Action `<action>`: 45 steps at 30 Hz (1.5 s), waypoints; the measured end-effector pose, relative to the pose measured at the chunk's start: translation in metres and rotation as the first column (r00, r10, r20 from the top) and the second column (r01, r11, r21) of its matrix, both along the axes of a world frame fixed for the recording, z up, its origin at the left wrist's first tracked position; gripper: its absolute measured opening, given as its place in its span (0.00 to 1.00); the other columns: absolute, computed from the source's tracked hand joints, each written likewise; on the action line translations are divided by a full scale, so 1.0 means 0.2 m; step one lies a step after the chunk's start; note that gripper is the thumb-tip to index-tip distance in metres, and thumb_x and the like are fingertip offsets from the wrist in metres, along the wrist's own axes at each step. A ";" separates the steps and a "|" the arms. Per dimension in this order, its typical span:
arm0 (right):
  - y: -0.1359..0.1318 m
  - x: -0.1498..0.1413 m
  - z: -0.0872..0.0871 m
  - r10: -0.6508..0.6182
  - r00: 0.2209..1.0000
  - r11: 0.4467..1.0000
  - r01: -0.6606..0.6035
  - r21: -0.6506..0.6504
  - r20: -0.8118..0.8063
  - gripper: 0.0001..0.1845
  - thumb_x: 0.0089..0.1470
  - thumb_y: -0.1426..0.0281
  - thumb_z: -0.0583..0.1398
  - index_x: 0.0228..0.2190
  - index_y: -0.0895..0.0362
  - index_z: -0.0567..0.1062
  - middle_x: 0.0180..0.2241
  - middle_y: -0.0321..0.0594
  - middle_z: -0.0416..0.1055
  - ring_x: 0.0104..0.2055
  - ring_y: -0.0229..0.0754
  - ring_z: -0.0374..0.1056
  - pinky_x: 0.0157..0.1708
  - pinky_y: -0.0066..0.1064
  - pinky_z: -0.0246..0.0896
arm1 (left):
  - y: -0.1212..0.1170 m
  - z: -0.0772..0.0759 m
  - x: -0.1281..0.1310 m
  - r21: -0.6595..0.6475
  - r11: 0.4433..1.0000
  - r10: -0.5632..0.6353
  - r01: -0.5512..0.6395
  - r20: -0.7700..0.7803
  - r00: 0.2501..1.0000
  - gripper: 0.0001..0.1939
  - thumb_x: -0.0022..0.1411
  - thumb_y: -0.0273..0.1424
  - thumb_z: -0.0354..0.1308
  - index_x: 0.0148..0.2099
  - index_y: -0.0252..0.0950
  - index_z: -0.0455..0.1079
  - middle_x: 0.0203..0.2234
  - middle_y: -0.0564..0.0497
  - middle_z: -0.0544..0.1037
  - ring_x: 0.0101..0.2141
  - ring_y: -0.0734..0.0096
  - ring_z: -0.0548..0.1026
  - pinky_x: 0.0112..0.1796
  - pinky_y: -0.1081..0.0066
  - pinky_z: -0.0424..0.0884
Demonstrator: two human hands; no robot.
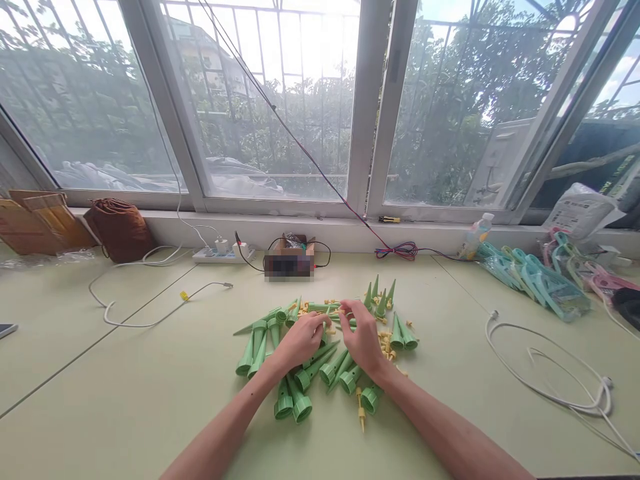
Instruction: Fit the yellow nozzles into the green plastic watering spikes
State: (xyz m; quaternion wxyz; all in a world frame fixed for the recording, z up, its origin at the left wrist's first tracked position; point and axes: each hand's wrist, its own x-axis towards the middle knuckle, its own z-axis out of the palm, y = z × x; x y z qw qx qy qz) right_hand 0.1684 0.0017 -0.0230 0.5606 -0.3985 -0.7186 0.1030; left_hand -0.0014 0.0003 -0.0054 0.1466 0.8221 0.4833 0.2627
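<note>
around left hand (306, 335) and right hand (361, 339), green cones (299, 401), yellow pieces (361, 411)

The pale table (125, 400) bears green cones (301, 405), yellow pieces (361, 413), white cables (607, 383), a power strip (203, 256), a brown bag (121, 230), cardboard (43, 223) and a bottle (475, 239).

Single head-worn camera faces forward and down across the table (150, 393); left hand (303, 337), right hand (363, 337) close, windows (280, 107) beyond.
</note>
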 end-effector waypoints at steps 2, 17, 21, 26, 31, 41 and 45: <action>0.00 0.00 0.00 0.004 1.000 1.000 -0.004 -0.001 -0.002 0.10 0.60 0.76 0.55 0.43 0.56 0.71 0.38 0.43 0.72 0.39 0.44 0.71 0.41 0.36 0.69 | 0.00 0.00 0.00 0.011 1.000 0.005 -0.005 0.006 1.000 0.16 0.66 0.26 0.43 0.40 0.38 0.74 0.27 0.49 0.70 0.31 0.64 0.71 0.35 0.68 0.67; 0.00 0.00 -0.01 0.012 1.000 1.000 -0.012 -0.007 -0.011 0.10 0.60 0.76 0.55 0.43 0.56 0.70 0.39 0.43 0.72 0.39 0.44 0.71 0.41 0.37 0.69 | 0.01 -0.01 0.00 0.031 0.998 0.059 -0.061 0.045 0.997 0.10 0.68 0.30 0.43 0.42 0.38 0.66 0.32 0.49 0.68 0.32 0.65 0.68 0.37 0.66 0.67; 0.00 0.00 -0.01 0.015 1.000 1.000 -0.015 -0.015 -0.005 0.10 0.60 0.76 0.55 0.44 0.56 0.70 0.39 0.43 0.72 0.39 0.44 0.71 0.41 0.37 0.69 | 0.01 -0.01 0.01 0.035 0.998 0.051 -0.053 0.046 0.998 0.10 0.68 0.30 0.43 0.41 0.38 0.66 0.31 0.50 0.68 0.32 0.65 0.68 0.37 0.66 0.66; 0.00 0.00 -0.01 0.007 1.000 1.000 -0.007 -0.003 -0.009 0.10 0.60 0.76 0.55 0.43 0.56 0.71 0.39 0.43 0.72 0.39 0.44 0.71 0.40 0.36 0.70 | 0.01 0.00 0.01 0.070 0.995 0.070 -0.077 0.093 0.993 0.11 0.69 0.30 0.43 0.40 0.38 0.67 0.32 0.50 0.69 0.30 0.67 0.68 0.35 0.67 0.67; -0.01 -0.01 0.00 0.018 1.000 1.000 -0.019 -0.008 -0.016 0.09 0.60 0.76 0.55 0.43 0.56 0.71 0.38 0.43 0.72 0.38 0.44 0.71 0.41 0.36 0.69 | 0.01 0.01 0.01 0.100 0.983 0.134 -0.153 0.178 0.975 0.10 0.70 0.30 0.43 0.40 0.38 0.65 0.33 0.50 0.69 0.29 0.69 0.70 0.35 0.67 0.67; -0.02 -0.01 0.02 0.046 0.999 0.999 -0.046 0.013 -0.019 0.10 0.60 0.76 0.55 0.43 0.55 0.71 0.37 0.42 0.72 0.38 0.43 0.71 0.40 0.34 0.69 | 0.01 0.02 0.01 0.135 0.975 0.144 -0.176 0.217 0.965 0.09 0.69 0.29 0.44 0.41 0.38 0.66 0.33 0.50 0.70 0.30 0.67 0.72 0.35 0.66 0.70; -0.02 -0.01 0.02 0.083 0.996 0.996 -0.083 0.009 -0.023 0.11 0.60 0.76 0.55 0.44 0.55 0.71 0.37 0.42 0.72 0.38 0.43 0.71 0.40 0.35 0.69 | 0.01 0.02 0.01 0.143 0.975 0.135 -0.168 0.216 0.967 0.09 0.68 0.29 0.46 0.41 0.38 0.67 0.33 0.50 0.71 0.30 0.68 0.72 0.35 0.67 0.70</action>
